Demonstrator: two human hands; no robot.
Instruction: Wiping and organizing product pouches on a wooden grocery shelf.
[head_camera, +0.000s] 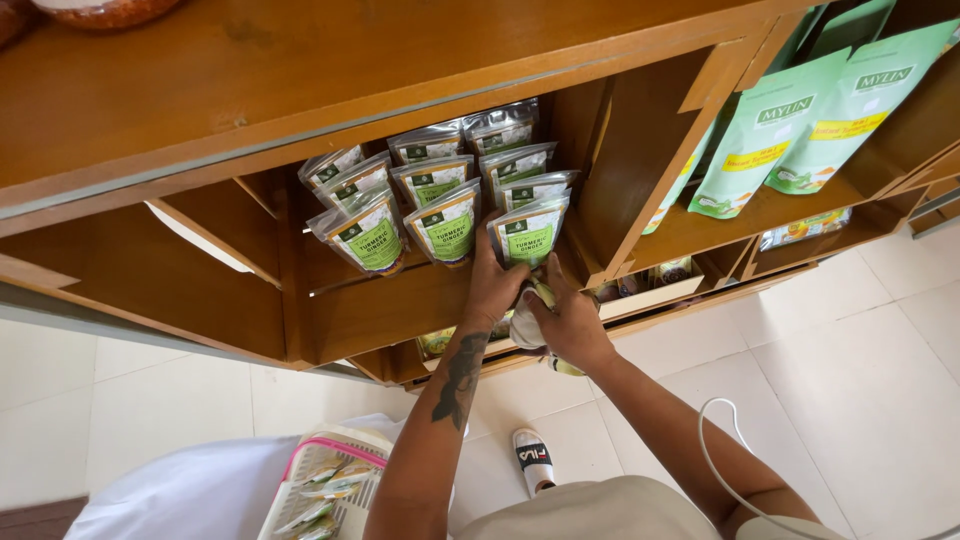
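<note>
I am watching the left hand (492, 285) pressing its fingers against the front pouch (527, 235) at the right front edge of the wooden shelf (370, 310), while the right hand (570, 322) is closing around a pale packet (530, 325) just below that edge. A nudge could be tipping the standing pouches forward off the shelf, I judge. The packet is mostly covered by both hands; the basket (325, 480) below is cut off.

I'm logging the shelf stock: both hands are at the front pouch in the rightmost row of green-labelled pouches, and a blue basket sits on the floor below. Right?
Not quite: the head view shows the basket is white with a pink rim, not blue. Both the left hand and right hand are at the front pouch of the rightmost row.
</note>
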